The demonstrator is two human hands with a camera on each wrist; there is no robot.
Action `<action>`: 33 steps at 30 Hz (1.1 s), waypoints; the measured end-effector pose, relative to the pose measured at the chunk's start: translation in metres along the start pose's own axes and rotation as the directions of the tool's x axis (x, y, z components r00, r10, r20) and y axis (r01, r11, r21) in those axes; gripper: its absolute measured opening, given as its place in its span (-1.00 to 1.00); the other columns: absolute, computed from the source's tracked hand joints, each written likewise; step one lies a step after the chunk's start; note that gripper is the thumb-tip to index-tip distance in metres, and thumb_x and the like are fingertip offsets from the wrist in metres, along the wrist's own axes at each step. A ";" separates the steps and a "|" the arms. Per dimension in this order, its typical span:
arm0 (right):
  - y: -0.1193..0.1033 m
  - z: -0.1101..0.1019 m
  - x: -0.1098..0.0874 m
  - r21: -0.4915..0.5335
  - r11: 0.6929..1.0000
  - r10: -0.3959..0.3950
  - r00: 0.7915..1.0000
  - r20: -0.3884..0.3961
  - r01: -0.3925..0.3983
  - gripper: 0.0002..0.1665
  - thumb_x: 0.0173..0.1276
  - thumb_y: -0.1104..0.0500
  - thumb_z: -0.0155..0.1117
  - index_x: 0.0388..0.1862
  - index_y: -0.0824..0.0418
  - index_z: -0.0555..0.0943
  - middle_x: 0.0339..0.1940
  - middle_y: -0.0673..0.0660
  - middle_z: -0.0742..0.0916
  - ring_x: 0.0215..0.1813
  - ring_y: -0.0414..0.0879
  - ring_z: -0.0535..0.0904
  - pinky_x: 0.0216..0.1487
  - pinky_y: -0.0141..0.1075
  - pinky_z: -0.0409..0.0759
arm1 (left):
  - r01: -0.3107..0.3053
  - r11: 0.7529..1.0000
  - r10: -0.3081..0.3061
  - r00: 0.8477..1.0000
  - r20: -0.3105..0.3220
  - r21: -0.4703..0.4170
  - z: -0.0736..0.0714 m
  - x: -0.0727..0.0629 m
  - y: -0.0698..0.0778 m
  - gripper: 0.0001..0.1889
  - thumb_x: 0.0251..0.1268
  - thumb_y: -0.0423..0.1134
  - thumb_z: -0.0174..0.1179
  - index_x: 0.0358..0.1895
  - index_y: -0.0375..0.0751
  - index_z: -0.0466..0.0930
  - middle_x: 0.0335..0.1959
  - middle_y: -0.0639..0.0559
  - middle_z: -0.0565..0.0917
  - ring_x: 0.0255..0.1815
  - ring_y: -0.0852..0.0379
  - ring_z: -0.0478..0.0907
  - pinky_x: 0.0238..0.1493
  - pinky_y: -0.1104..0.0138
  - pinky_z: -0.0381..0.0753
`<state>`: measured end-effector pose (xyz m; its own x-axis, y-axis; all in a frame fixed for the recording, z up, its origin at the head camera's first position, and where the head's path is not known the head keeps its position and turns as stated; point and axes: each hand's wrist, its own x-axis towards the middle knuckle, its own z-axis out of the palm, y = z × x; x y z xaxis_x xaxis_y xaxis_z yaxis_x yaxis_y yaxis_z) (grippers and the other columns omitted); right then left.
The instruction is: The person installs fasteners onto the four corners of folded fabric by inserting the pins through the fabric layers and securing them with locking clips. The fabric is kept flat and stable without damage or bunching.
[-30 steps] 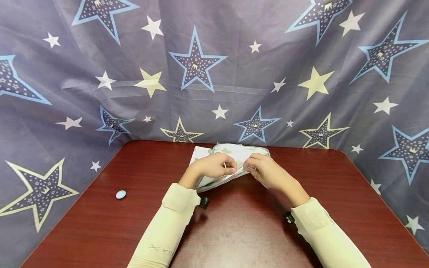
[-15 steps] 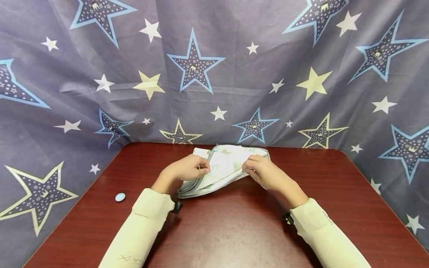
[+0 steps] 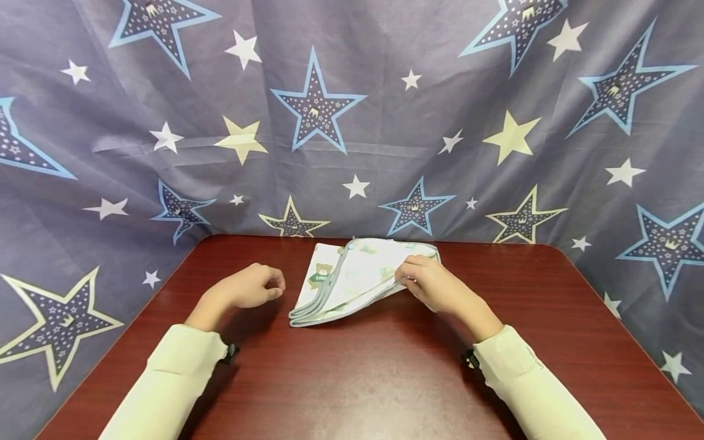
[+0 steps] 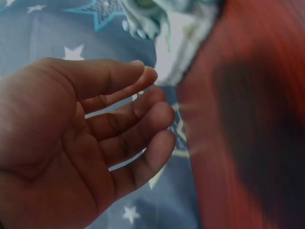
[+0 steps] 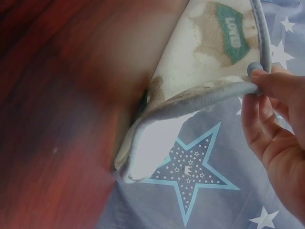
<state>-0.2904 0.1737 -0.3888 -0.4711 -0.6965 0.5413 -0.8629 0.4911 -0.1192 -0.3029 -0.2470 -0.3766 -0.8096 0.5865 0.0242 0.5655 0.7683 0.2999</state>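
Note:
A folded white cloth with bear prints and grey-blue edging lies near the table's far edge, its right part lifted. My right hand pinches that edge between thumb and fingers; the right wrist view shows the grip beside a round blue-grey snap. Apart from the cloth, to its left, my left hand hovers over the table. Its fingers are relaxed and hold nothing in the left wrist view. The small light-blue oval piece seen earlier at left is not visible now, where my left wrist lies.
The dark red wooden table runs back to a grey curtain printed with stars, which hangs behind and on both sides. A small black band piece sits at my left cuff.
My left hand has moved left, off the cloth, pulling away from its left part, which now shows a bear print. My right hand stays at the cloth's edge.

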 end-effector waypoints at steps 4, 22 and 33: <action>-0.001 -0.001 0.001 0.001 1.000 0.013 1.000 0.013 -0.013 -0.83 0.29 0.44 0.36 -0.27 0.19 0.67 -0.28 0.02 0.65 -0.16 -0.09 0.59 -0.03 -0.17 0.58 | 0.038 0.998 -0.038 0.999 0.001 0.055 -0.003 -0.019 -0.015 -0.94 0.25 -0.32 0.34 -0.28 -0.13 0.64 -0.42 0.14 0.59 -0.36 0.17 0.47 -0.20 0.18 0.50; 0.000 -0.002 0.001 -0.005 1.000 -0.001 1.000 -0.009 0.001 -0.82 0.30 0.43 0.38 -0.28 0.17 0.65 -0.29 -0.01 0.64 -0.17 -0.11 0.59 -0.05 -0.19 0.58 | 0.139 0.954 -0.124 0.990 -0.073 0.265 0.007 -0.091 -0.056 -0.73 0.01 -0.36 0.45 -0.38 -0.09 0.49 -0.41 0.05 0.43 -0.41 0.06 0.40 -0.35 0.17 0.45; 0.001 -0.001 -0.001 -0.009 1.000 -0.009 1.000 -0.014 0.009 -0.82 0.29 0.44 0.38 -0.28 0.18 0.65 -0.29 0.00 0.65 -0.18 -0.12 0.59 -0.06 -0.19 0.58 | 0.163 0.948 -0.132 0.983 -0.127 0.274 0.021 -0.112 -0.067 -0.70 -0.07 -0.39 0.49 -0.29 -0.14 0.56 -0.33 -0.01 0.50 -0.36 -0.10 0.49 -0.27 0.02 0.54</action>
<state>-0.2901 0.1756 -0.3883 -0.4607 -0.6936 0.5538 -0.8655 0.4895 -0.1069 -0.2462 -0.3588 -0.4191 -0.8905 0.4427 0.1048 0.4475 0.8939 0.0265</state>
